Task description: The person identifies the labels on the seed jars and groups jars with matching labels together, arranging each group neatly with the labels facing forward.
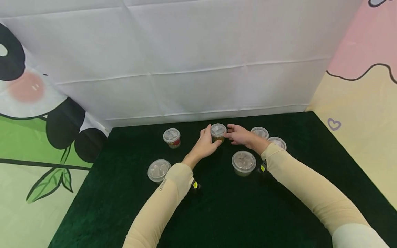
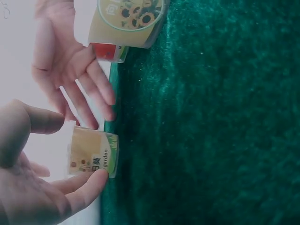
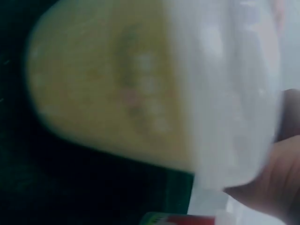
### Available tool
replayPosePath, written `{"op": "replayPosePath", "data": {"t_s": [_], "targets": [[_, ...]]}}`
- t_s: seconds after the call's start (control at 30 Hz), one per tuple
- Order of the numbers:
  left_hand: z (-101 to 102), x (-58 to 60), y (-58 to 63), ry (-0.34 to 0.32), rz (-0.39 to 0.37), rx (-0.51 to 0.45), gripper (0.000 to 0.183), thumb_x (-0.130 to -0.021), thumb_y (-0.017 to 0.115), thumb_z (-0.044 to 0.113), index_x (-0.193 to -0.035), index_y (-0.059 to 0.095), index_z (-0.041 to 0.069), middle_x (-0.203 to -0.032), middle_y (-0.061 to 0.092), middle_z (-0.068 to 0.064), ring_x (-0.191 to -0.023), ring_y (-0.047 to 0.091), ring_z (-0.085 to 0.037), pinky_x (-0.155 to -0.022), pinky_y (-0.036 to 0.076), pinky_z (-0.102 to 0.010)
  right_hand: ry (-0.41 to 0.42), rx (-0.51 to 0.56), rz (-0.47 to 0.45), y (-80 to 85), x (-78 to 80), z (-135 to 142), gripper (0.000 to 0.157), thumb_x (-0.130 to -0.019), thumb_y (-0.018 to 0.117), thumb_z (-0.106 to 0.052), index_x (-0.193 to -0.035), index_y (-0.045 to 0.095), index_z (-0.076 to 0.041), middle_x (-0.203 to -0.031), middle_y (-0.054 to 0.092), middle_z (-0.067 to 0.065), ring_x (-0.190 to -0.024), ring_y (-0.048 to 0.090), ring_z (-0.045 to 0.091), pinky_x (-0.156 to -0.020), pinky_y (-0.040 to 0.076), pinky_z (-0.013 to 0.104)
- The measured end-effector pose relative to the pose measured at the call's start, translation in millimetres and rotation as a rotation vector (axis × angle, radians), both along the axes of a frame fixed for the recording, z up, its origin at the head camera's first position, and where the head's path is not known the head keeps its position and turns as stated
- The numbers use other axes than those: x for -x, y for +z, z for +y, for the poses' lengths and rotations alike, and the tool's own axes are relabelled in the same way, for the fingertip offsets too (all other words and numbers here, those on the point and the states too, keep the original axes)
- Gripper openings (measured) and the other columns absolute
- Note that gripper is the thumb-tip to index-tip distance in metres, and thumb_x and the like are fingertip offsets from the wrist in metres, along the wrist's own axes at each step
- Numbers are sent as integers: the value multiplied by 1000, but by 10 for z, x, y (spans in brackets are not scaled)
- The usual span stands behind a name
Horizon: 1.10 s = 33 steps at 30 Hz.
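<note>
A small lidded plastic cup [image 1: 218,130] with a printed sunflower label stands near the back edge of the dark green table. My left hand [image 1: 205,142] holds it from the left, fingers along its side and thumb at the front. The left wrist view shows those fingers against the small cup [image 2: 91,152]. On the cup's right, my right hand [image 1: 240,135] reaches in with fingers spread and loosely extended, the fingertips close to the lid. A larger lidded cup [image 1: 244,162] stands below the right hand. In the right wrist view, a blurred yellowish cup [image 3: 112,89] hides most of that hand.
Another small cup [image 1: 172,137] with a red label stands at the back left. A wide lidded cup [image 1: 159,169] sits beside the left forearm. Two more lidded cups [image 1: 260,132] stand partly behind the right forearm. A white cloth wall [image 1: 198,89] rises behind the table.
</note>
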State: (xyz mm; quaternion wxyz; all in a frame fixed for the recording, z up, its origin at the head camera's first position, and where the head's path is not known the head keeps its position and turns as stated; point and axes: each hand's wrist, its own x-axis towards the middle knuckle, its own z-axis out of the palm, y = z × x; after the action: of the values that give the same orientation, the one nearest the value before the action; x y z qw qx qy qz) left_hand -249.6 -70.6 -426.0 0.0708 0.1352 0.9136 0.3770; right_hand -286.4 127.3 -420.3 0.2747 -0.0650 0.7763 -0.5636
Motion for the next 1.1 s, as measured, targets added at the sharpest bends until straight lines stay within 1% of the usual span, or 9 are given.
{"op": "replayPosePath", "data": {"t_s": [0.07,0.17,0.37,0.47,0.6,0.8,1.1], "targets": [[3,0,-16,-3,-7,-6,81,-102,59,27,-161,9,1,-160,19,-25,-142,37,-33,-116,32,-46,18,1,-18,-43,3,5,72,-108,50,-18,-162,5,-2,-164,21,22,-147,30,37,-113,37,50],[-3,5,-37,-9,-25,-10,80,-103,59,27,-161,10,2,-159,20,-24,-142,35,-32,-117,31,-46,29,1,-30,-72,4,19,71,-108,50,-18,-162,6,-2,-164,24,22,-147,31,37,-113,37,50],[-14,21,-49,-15,-40,-9,80,-103,60,26,-161,10,1,-158,22,-25,-142,35,-33,-117,30,-47,61,-6,-41,-18,5,26,65,-108,49,-18,-161,15,-2,-162,30,20,-147,31,37,-113,37,51],[-17,31,-49,-24,-42,5,81,-102,60,26,-161,10,0,-157,24,-26,-142,36,-33,-117,31,-47,78,-10,-47,-10,8,31,64,-108,49,-19,-161,17,-3,-161,31,20,-147,30,37,-113,37,51],[-26,30,-25,-34,-47,19,81,-102,59,25,-161,10,0,-156,24,-27,-142,37,-33,-117,30,-46,102,-6,-49,-11,19,42,64,-108,49,-19,-161,16,-2,-160,31,22,-148,29,38,-113,36,53],[-29,16,8,-42,-44,15,81,-101,60,23,-160,10,-1,-155,26,-28,-140,38,-34,-117,31,-47,129,-17,-43,-6,25,44,65,-108,49,-20,-161,15,-2,-160,31,22,-149,28,37,-113,37,53],[-22,16,15,-38,-59,31,80,-102,59,23,-161,10,0,-154,27,-28,-139,40,-34,-116,32,-48,134,-51,-37,-22,45,46,65,-108,50,-18,-161,16,-3,-159,33,22,-148,31,35,-111,39,52]]}}
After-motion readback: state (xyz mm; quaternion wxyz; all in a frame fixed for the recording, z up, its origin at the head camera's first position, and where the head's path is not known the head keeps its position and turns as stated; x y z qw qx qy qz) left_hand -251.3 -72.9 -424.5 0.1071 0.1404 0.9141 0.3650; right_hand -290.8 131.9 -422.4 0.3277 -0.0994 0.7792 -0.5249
